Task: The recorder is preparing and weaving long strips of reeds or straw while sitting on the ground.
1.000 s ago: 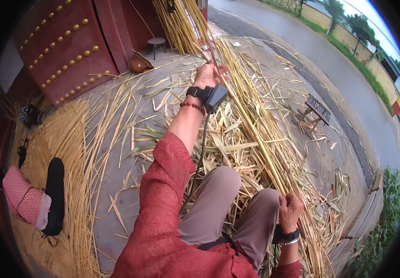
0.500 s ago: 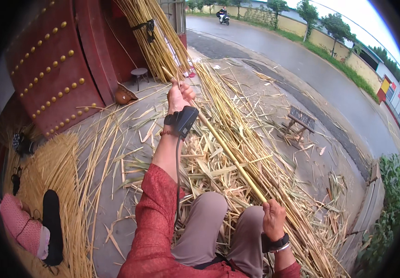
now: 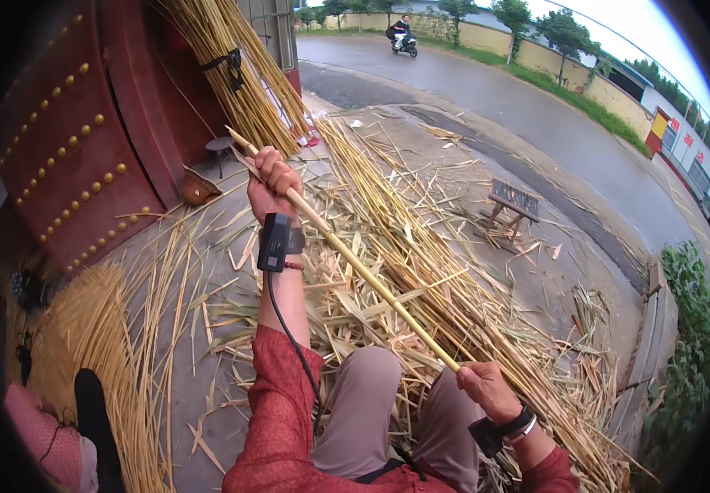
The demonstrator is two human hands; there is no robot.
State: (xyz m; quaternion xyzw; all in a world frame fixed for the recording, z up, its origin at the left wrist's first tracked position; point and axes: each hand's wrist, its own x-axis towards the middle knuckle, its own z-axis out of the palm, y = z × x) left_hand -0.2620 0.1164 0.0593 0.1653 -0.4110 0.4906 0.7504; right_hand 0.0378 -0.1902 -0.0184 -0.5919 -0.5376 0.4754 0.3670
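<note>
One long yellow reed stalk point(image 3: 380, 287) slants across in front of me, from upper left to lower right. My left hand point(image 3: 274, 179) is wrapped round it near its pale far end, with the tip sticking out past the fist. Lower down, above my right knee, my right hand point(image 3: 486, 388) closes on the stalk's near end. Beneath it lies a long heap of similar stalks point(image 3: 445, 287) running away from me. Dry peeled leaves point(image 3: 347, 304) are scattered on the ground below my left forearm.
A tied bundle of stalks point(image 3: 244, 82) leans by a red studded door point(image 3: 67, 140). A small stool point(image 3: 513, 205) stands to the right. A woven mat of straw point(image 3: 84, 329) and another person's pink sleeve point(image 3: 47, 435) are at left. Someone rides a motorbike point(image 3: 404, 41) along the road.
My left hand has moved left and slightly down, its wrist turned over the stalk. My right hand has shifted a little with the near end. The motorbike appears nearer; the view has shifted.
</note>
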